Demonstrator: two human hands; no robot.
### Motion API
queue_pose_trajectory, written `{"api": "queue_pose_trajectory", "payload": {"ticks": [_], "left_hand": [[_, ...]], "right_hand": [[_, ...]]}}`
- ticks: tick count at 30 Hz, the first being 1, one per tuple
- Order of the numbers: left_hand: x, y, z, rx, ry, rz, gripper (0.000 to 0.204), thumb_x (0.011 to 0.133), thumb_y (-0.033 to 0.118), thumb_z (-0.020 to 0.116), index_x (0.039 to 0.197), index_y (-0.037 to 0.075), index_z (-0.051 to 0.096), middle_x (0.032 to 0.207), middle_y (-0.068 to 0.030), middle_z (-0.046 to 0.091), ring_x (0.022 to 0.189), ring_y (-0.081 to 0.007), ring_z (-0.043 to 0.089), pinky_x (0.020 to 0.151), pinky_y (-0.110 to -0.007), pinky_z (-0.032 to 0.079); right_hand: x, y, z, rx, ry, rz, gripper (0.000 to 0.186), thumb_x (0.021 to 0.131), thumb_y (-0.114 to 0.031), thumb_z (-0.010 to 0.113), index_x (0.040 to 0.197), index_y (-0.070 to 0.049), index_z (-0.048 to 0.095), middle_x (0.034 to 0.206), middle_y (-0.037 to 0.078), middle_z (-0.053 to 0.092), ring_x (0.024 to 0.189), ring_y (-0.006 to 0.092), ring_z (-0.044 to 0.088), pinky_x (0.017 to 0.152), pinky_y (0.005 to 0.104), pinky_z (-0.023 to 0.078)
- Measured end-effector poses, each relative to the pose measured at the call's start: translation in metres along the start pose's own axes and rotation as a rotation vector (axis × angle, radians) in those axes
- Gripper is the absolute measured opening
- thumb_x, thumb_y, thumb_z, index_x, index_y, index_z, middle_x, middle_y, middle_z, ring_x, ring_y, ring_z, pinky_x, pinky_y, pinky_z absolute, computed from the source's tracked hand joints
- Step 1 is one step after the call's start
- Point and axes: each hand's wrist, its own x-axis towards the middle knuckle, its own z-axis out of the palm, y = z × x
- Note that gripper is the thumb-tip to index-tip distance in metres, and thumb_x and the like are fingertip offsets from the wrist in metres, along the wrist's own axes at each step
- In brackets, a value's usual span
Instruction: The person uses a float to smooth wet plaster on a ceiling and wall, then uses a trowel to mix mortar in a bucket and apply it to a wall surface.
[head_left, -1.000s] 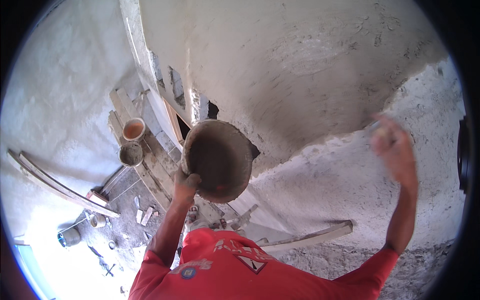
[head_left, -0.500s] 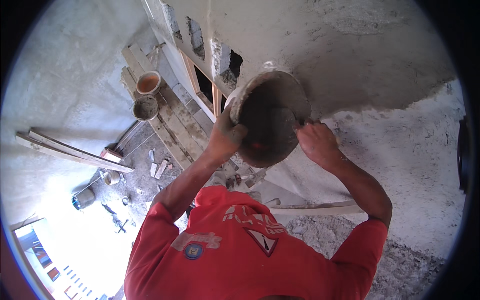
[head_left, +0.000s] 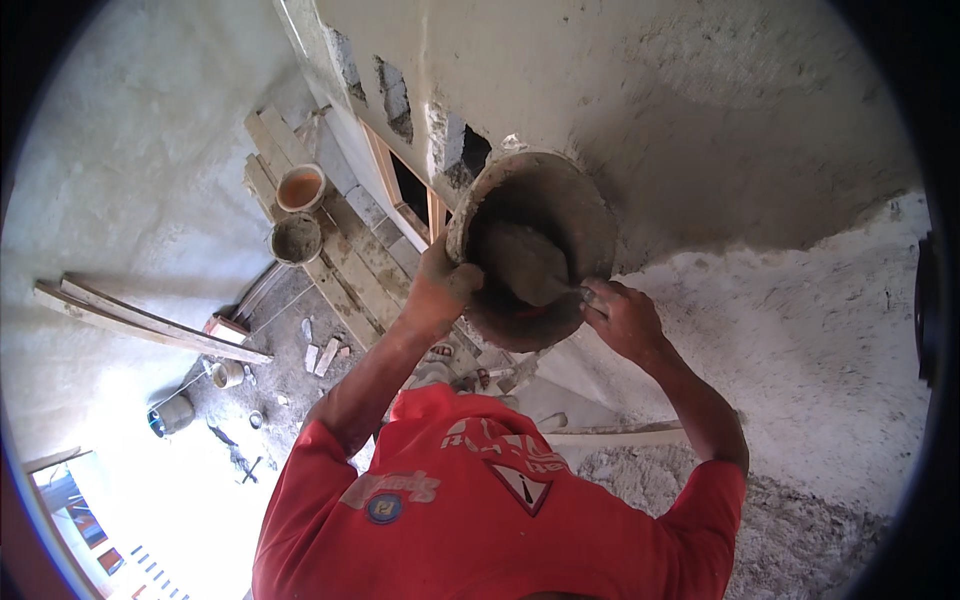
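A round, mortar-stained bucket (head_left: 592,212) is held up before the wall, its mouth tilted toward me. My left hand (head_left: 440,288) grips its left rim, fingers round the outside and thumb at the edge. The fingers of my right hand (head_left: 622,318) are closed round the handle of a trowel (head_left: 527,266), at the bucket's right rim. Its broad grey blade lies inside the bucket. The handle is mostly hidden by my fingers, and how much mortar the bucket holds is hard to see in the dark interior.
Wall plaster (head_left: 740,170) is dark and damp above a rough pale area (head_left: 790,310). Lower left, wooden planks (head_left: 345,245) carry an orange-lined bowl (head_left: 300,188) and a mortar-crusted bowl (head_left: 296,240). Curved boards (head_left: 150,325) lean at the left wall. A bucket (head_left: 172,414) and rubble lie on the floor.
My right hand has shifted slightly left and down. Inside the bucket the trowel blade has swung left and now shows its flat face. My left hand stays on the rim.
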Motion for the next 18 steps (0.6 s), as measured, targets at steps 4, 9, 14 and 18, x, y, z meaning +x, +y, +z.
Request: {"api": "queue_pose_trajectory", "payload": {"ticks": [4, 9, 14, 18], "left_hand": [[0.005, 0.014, 0.0, -0.028, 0.042, 0.042, 0.056, 0.073, 0.0, 0.052, 0.129, -0.006, 0.048, 0.101, -0.0102, 0.063, 0.088, -0.0161, 0.059, 0.079, -0.029, 0.049], [0.002, 0.028, 0.0, -0.113, 0.094, 0.03, 0.058, 0.071, 0.001, 0.053, 0.128, -0.007, 0.048, 0.109, -0.0096, 0.061, 0.097, -0.0171, 0.057, 0.084, -0.028, 0.048], [0.007, 0.02, -0.016, -0.041, 0.157, -0.021, 0.061, 0.068, 0.001, 0.052, 0.129, -0.005, 0.049, 0.107, -0.0104, 0.062, 0.092, -0.0187, 0.059, 0.078, -0.028, 0.049], [0.007, 0.021, -0.019, -0.165, 0.173, 0.017, 0.058, 0.069, -0.002, 0.05, 0.128, -0.004, 0.05, 0.106, -0.0092, 0.062, 0.091, -0.0185, 0.058, 0.079, -0.028, 0.049]], "right_hand": [[0.013, -0.009, -0.023, -0.113, 0.014, 0.021, 0.037, 0.083, -0.022, 0.066, 0.118, -0.009, 0.062, 0.093, 0.019, 0.068, 0.085, 0.0367, 0.067, 0.076, 0.0456, 0.055], [0.018, -0.019, -0.045, -0.12, -0.069, 0.083, 0.038, 0.083, -0.023, 0.067, 0.117, -0.008, 0.063, 0.094, 0.019, 0.068, 0.087, 0.038, 0.066, 0.078, 0.0456, 0.054], [0.035, -0.047, -0.082, 0.041, -0.061, 0.053, 0.038, 0.081, -0.021, 0.069, 0.115, -0.006, 0.062, 0.091, 0.019, 0.068, 0.087, 0.0407, 0.065, 0.08, 0.0465, 0.052], [0.048, -0.083, -0.137, -0.012, 0.013, -0.022, 0.041, 0.077, -0.019, 0.076, 0.112, -0.006, 0.06, 0.104, 0.017, 0.065, 0.095, 0.0352, 0.065, 0.083, 0.0418, 0.052]]}}
